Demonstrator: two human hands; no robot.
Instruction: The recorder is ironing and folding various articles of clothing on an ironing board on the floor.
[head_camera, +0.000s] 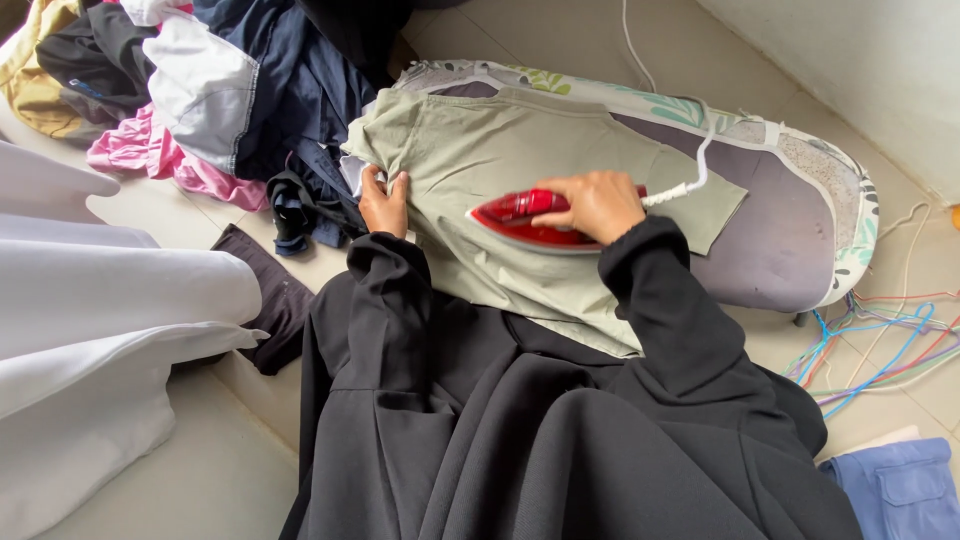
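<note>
Red iron (525, 218); pale green garment (520, 150); leaf-print board cover (600, 88).

A red steam iron (525, 220) is held by the right hand (598, 205) and pressed flat on a pale green garment (520, 150) spread over a low ironing board (800, 240). The garment's left edge is pinched by the left hand (384, 205). Crumpled clothes (230, 90) are heaped at far left; coloured wire hangers (880, 345) lie at right.

You get soft, even daylight with faint shadows. The white sheet (90, 300) left of the ironing board (790, 250) is nearly blown out; everything stays sharp, with slight edge stretching.
</note>
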